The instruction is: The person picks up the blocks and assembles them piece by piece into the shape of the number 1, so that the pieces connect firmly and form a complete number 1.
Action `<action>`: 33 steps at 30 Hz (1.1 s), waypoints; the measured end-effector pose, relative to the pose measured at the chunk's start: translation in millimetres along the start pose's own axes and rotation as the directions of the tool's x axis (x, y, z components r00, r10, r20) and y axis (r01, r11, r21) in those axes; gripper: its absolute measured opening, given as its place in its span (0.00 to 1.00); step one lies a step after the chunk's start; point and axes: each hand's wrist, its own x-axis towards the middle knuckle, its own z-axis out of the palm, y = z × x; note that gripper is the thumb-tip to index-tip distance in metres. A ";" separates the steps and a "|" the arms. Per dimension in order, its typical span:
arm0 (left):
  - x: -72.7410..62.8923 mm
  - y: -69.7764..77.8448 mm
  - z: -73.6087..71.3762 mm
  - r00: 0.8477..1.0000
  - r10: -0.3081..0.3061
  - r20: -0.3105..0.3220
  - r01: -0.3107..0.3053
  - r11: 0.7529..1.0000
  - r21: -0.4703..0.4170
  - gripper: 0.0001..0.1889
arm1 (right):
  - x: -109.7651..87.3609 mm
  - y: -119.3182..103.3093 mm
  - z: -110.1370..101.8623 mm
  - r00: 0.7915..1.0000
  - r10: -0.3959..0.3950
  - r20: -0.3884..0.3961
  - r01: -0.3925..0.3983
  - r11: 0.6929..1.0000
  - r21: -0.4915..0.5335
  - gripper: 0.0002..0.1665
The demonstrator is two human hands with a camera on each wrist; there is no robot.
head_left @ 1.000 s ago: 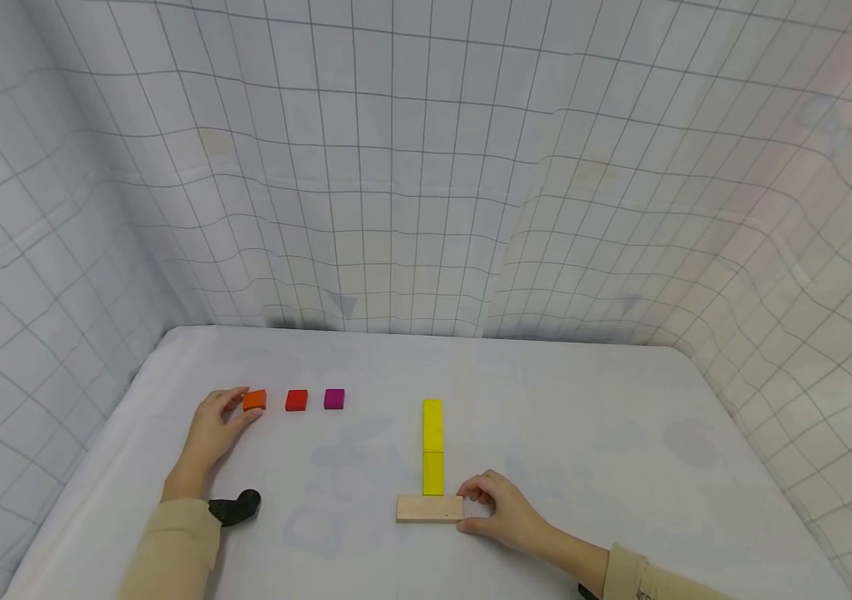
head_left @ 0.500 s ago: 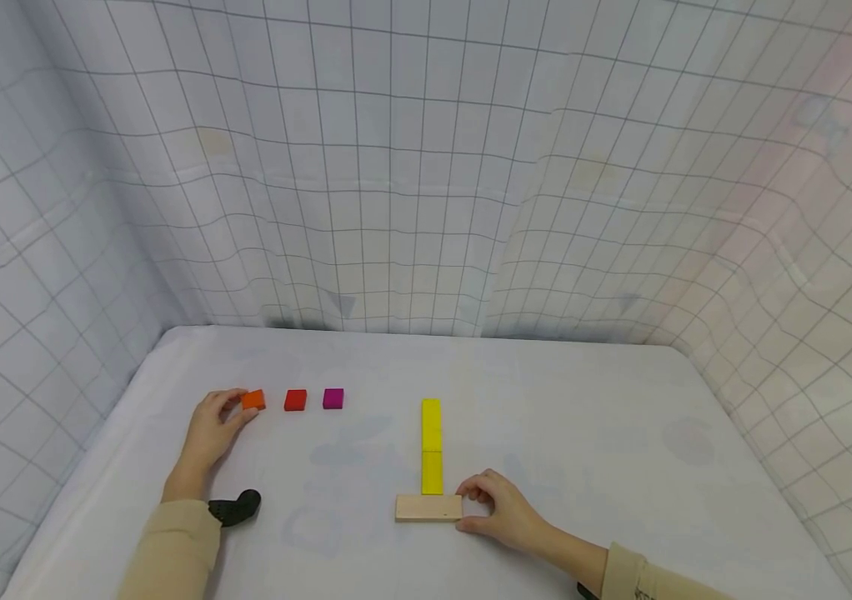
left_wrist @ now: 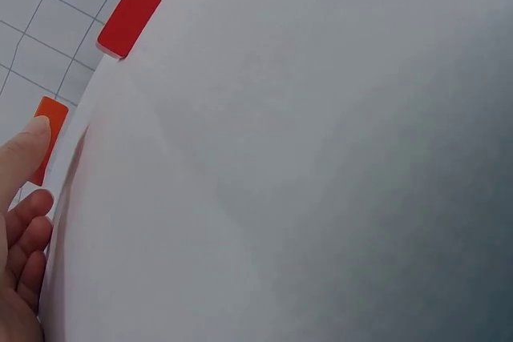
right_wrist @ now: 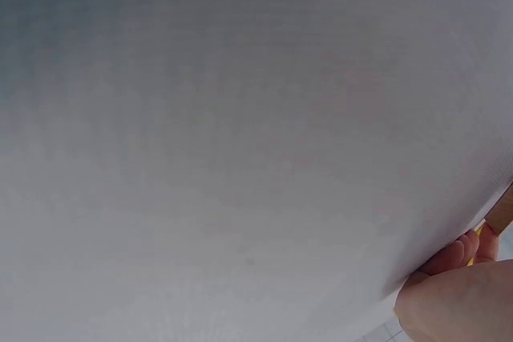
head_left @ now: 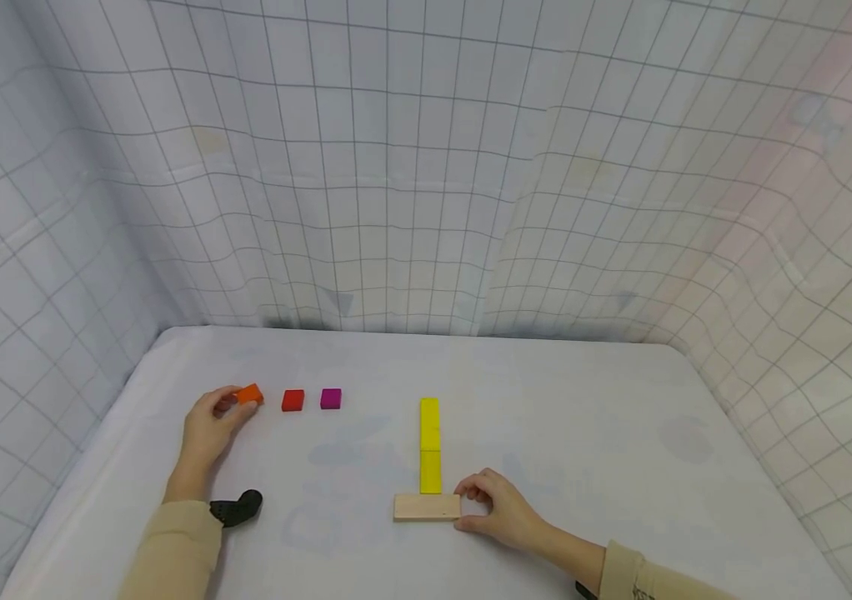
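Note:
In the head view my left hand (head_left: pixel 207 429) pinches a small orange block (head_left: pixel 249 393) between thumb and fingers at the far left; the block sits at a slant. The left wrist view shows my thumb (left_wrist: pixel 30 146) lying over its face. To the right are a red block (head_left: pixel 293 400) and a purple block (head_left: pixel 331 399). My right hand (head_left: pixel 504 512) holds the right end of a plain wooden plank (head_left: pixel 426 507), thumb and forefinger at its two corners. Two yellow blocks, a far one (head_left: pixel 429 424) and a near one (head_left: pixel 430 472), run end to end up to the plank's far side.
A white cloth covers the table (head_left: pixel 583 417). Checked white curtains (head_left: pixel 426 167) rise behind it and along both sides. A black wrist-worn piece (head_left: pixel 237 508) sticks out beside the left sleeve (head_left: pixel 174 550).
My left hand has raised and turned the orange block slightly, away from the red one. The right hand stays at the plank's end. The whole head view has shifted a little.

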 end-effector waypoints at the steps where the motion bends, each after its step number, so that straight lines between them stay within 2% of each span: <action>1: 0.1 1.1 0.4 1.000 -0.003 -0.007 0.003 1.000 -0.005 0.25 | -0.1 -0.2 0.0 1.000 0.001 0.002 -0.001 1.000 0.000 0.19; 12: 10.2 29.5 12.1 0.997 0.048 -0.058 -0.050 0.998 -0.043 0.23 | -2.0 -1.4 -0.9 1.000 0.007 0.000 -0.007 1.000 0.002 0.19; 23: 16.5 50.8 33.9 0.998 0.060 0.005 -0.059 0.994 -0.096 0.22 | -1.8 -1.2 -0.9 1.000 -0.001 0.000 0.001 1.000 0.015 0.19; 33: 22.6 69.6 63.4 0.992 0.113 0.050 -0.108 0.989 -0.098 0.22 | -1.1 -0.6 -1.0 1.000 -0.008 -0.005 0.009 1.000 0.015 0.19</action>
